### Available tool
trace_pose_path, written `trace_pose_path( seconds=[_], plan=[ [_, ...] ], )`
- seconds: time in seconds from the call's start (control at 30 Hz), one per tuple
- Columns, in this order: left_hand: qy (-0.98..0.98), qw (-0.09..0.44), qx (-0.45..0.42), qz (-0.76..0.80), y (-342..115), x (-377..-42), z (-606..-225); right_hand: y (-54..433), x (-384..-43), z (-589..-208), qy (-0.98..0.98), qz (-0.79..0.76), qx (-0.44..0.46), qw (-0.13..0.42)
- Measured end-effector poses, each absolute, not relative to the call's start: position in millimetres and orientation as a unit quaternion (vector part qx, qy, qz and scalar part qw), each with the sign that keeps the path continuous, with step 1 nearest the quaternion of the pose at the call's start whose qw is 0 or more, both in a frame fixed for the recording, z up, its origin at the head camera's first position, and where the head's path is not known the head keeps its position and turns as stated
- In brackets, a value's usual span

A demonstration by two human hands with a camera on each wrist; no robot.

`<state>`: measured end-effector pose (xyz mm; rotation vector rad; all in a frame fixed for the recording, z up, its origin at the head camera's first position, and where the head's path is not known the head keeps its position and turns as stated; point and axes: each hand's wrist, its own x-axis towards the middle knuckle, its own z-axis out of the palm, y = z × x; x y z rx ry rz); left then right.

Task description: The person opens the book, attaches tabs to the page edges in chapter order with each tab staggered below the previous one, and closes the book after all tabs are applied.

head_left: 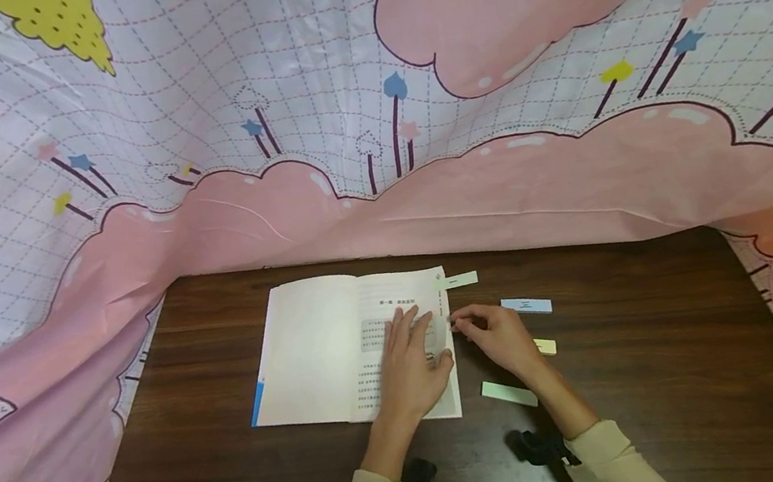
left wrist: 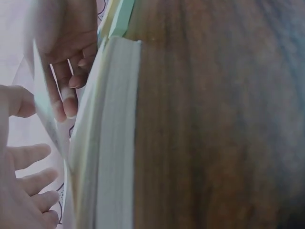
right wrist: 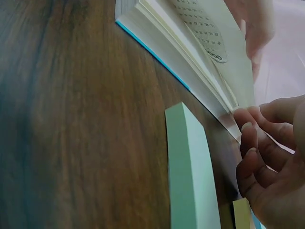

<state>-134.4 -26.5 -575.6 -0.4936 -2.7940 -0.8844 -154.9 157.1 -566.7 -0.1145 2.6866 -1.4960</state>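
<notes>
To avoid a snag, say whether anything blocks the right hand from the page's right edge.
Nothing visible does: the right hand has its fingers at the edge of the page; the green tab sits farther up, clear of them.

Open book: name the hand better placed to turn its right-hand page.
Probably the right hand: it pinches the outer edge of the right-hand page, while the left hand lies across that page.
</notes>
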Motion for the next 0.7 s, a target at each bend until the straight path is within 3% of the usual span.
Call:
trace_pose_path(
  seconds=[0.2,0.4,0.7],
  plan=[
    [-0.932,0.078,-0.177,-0.307,-29,-136,-565,153,-156,-569,0.878,-0.472,-0.073,0.025],
    [-0.92,0.083,-0.19,-0.333,-36,-138,-552,147,-157,-564,0.86,-0.493,-0.122,0.055],
    [-0.896,0.062,-0.145,-0.416,-58,-143,-532,130,-159,-561,0.824,-0.52,-0.212,0.07]
  ],
)
